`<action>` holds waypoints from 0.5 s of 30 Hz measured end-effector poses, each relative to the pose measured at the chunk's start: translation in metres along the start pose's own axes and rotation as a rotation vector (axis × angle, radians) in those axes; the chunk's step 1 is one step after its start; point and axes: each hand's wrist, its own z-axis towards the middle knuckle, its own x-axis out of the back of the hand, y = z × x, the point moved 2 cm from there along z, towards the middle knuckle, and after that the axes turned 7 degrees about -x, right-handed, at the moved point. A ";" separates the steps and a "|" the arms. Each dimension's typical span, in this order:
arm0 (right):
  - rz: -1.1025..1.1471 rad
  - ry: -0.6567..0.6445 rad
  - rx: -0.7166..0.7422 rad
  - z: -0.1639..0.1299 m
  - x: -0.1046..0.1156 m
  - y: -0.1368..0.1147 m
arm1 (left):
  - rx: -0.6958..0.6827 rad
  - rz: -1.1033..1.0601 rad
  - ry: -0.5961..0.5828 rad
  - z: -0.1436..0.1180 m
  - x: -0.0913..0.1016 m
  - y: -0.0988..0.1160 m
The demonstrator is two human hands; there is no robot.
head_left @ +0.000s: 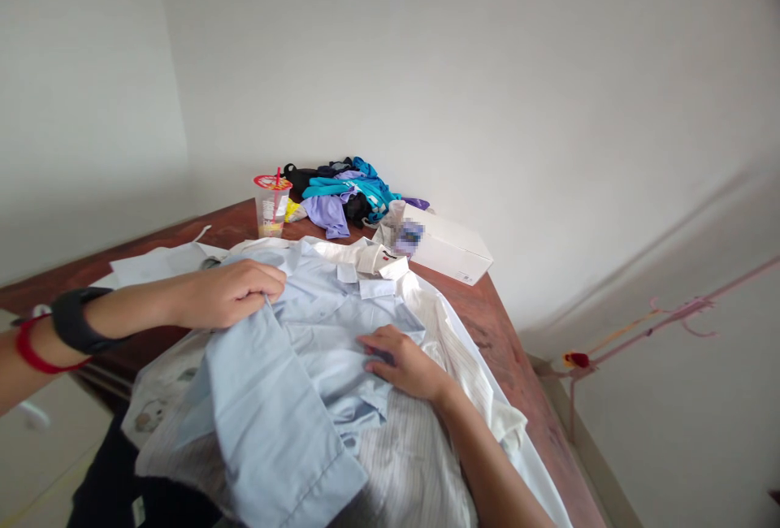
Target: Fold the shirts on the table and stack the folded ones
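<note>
A light blue shirt (274,406) lies loosely spread over other pale garments, its near part hanging toward me. My left hand (240,292) is closed on a fold of this shirt at its left side, lifting the cloth a little. On the right, my right hand (399,361) rests on the same shirt with the fingers stretched out and the palm down. Beneath it lies a white striped shirt (420,447), partly covered. A cream collar with a small label (383,258) shows at the far end of the pile.
A clear plastic cup (272,207) with a red straw stands on the dark wooden table (487,325). Behind it is a heap of blue, purple and black clothes (347,191). A white box (451,244) lies to its right. A pink cord (670,310) stretches beside the right wall.
</note>
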 end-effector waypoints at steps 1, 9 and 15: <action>-0.037 0.001 -0.004 0.000 -0.001 0.000 | 0.026 -0.014 0.007 -0.002 0.004 -0.001; -0.026 0.083 -0.008 0.001 0.000 -0.003 | 0.192 0.050 0.114 -0.026 0.033 -0.027; 0.343 0.250 -0.033 -0.007 0.030 -0.004 | 0.479 0.146 0.190 -0.048 0.063 -0.068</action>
